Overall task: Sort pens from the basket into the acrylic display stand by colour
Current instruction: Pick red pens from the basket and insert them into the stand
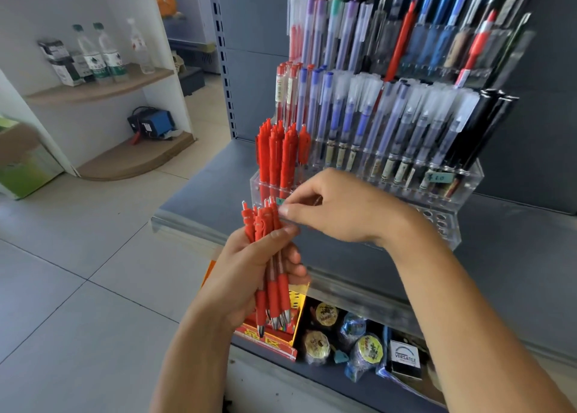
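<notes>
A small dark box (405, 359) on the lower shelf reads "VERSATILE" in white capitals. A pale price tag (439, 177) on the front of the clear pen stand (468, 175) shows handwritten "10". Other labels are too blurred to read.

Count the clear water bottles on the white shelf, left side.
3, all on the upper wooden shelf: two green-capped bottles side by side, one clear-capped bottle to their right. Boxes beside them could hide more.
</notes>
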Demonstrator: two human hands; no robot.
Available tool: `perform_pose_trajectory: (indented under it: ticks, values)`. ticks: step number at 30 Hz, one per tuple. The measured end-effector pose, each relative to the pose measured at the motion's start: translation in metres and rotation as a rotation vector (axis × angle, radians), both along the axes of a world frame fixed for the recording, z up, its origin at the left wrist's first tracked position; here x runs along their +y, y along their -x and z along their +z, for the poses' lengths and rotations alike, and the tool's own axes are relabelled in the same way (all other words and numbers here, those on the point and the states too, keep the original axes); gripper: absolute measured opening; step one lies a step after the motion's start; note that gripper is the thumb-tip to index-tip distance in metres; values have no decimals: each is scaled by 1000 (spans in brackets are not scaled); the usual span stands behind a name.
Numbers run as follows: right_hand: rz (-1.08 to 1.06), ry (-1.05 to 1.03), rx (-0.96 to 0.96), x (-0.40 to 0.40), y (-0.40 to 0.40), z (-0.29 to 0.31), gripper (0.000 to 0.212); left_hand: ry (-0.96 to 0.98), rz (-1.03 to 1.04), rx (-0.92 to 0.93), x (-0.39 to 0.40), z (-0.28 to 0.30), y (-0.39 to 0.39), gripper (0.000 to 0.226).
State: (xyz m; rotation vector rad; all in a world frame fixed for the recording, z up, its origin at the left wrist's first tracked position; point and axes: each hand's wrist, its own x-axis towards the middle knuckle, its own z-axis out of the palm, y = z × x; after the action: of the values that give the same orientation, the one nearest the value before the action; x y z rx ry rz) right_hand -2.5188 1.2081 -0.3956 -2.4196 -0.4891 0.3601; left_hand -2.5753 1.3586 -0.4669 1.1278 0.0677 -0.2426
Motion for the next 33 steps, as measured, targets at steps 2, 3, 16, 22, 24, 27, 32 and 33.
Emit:
perform_pose_trajectory:
  ticks: [2, 3, 16, 22, 24, 27, 32, 33]
  values:
    - [31, -41, 77, -2, 2, -5, 25, 2, -84, 1, 1, 1, 2, 12]
    - [37, -51, 88, -4, 2, -5, 24, 0, -113, -2, 2, 2, 2, 12]
    - [-82, -263, 79, -26, 1, -4, 16, -20, -96, -24, -14, 3, -1, 21]
    - [-170, -414, 104, -34, -3, 3, 18, -16, -74, -7, -24, 5, -3, 29]
    - [-183, -458, 116, -35, -4, 5, 17, -10, -69, -1, -25, 6, -3, 29]
    - [-162, -473, 124, -34, -3, 4, 13, -10, -69, 0, -25, 6, -4, 27]
    - [-159, -543, 101, -34, -4, 3, 10, 2, -57, -1, -25, 5, -5, 25]
    - [-179, -584, 88, -35, -5, 3, 9, 0, -50, -1, -25, 5, -5, 26]
